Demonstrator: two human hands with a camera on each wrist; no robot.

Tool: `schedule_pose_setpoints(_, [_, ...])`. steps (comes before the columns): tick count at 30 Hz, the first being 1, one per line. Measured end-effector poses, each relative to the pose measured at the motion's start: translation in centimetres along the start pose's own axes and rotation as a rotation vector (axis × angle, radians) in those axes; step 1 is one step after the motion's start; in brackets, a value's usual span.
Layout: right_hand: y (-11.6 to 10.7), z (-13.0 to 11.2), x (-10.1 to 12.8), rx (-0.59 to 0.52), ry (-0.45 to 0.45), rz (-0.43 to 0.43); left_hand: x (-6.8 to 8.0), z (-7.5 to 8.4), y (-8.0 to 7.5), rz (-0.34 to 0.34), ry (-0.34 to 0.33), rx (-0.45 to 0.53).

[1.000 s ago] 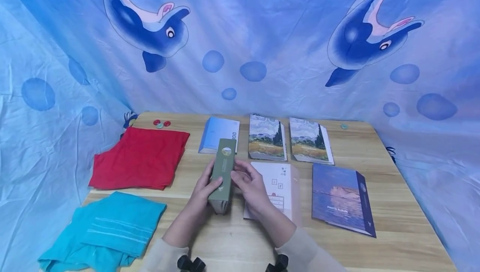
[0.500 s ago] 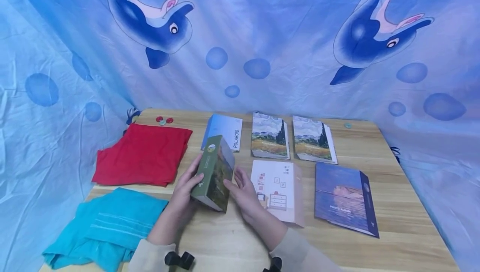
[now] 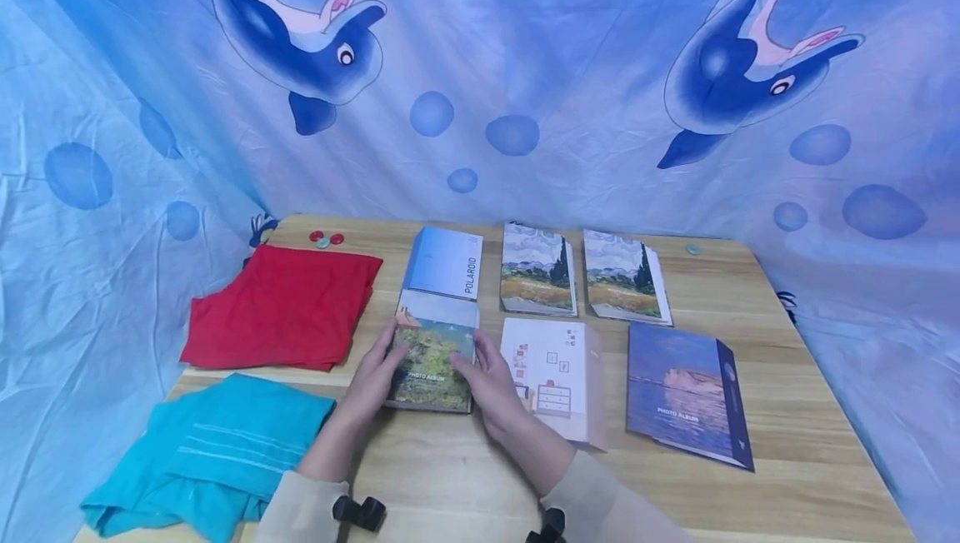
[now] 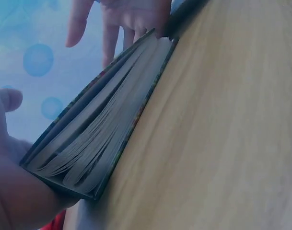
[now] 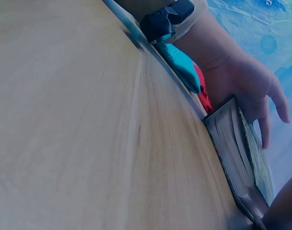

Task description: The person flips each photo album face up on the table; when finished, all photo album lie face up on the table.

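On the wooden table (image 3: 787, 460), going left to right: two folded cloths, one teal (image 3: 217, 455) and one red (image 3: 281, 306). The left hand (image 3: 373, 378) and right hand (image 3: 491, 383) lie with relaxed, straight fingers against the sides of the landscape-cover photo album (image 3: 435, 351), flat at centre-left. To seat it well, I'd square its edges with the row. Six albums in all, and four small tokens.

Green-spined album (image 3: 435, 351) w/ painted landscape cover; red cloth (image 3: 281, 306); teal towel (image 3: 217, 451), pale stripes.
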State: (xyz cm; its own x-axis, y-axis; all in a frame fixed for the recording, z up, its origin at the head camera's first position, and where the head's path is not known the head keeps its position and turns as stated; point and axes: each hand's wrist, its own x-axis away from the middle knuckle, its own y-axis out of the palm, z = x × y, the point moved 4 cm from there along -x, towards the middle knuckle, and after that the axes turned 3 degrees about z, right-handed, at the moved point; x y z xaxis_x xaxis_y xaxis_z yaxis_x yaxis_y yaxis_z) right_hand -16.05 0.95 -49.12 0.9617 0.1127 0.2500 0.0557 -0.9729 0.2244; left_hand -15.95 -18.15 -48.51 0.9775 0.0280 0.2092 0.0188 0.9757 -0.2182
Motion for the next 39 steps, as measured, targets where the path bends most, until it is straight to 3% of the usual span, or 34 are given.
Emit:
schedule_pose_setpoints(5, [0.0,0.1,-0.1,0.004,0.012,-0.003,0.1,-0.2,-0.1,0.004,0.024,-0.152])
schedule_pose_setpoints(10, [-0.4,-0.1,-0.1,0.030,0.003,-0.009,0.2,0.3,-0.7,0.030,0.123,-0.386])
schedule_pose_setpoints(16, [-2.2,-1.4,0.2,0.115,-0.074,-0.022,0.0,1.2,-0.8,0.072,0.225,-0.512])
schedule_pose_setpoints(22, [-4.2,-3.4,0.6,0.172,-0.150,-0.018,-0.3,2.7,0.1,0.160,0.347,-0.539])
schedule_pose_setpoints(25, [-5.1,-4.5,0.9,0.218,-0.199,-0.006,-0.2,3.3,1.0,0.166,0.402,-0.521])
schedule_pose_setpoints(32, [-7.9,-6.1,1.2,0.279,-0.269,0.050,0.4,4.1,4.9,0.078,0.486,-0.440])
schedule_pose_setpoints(36, [-10.0,-6.1,1.2,0.316,-0.261,0.104,0.6,4.2,7.2,0.038,0.553,-0.428])
schedule_pose_setpoints(39, [-11.7,-5.7,1.4,0.304,-0.223,0.160,0.8,4.2,8.6,0.001,0.561,-0.427])
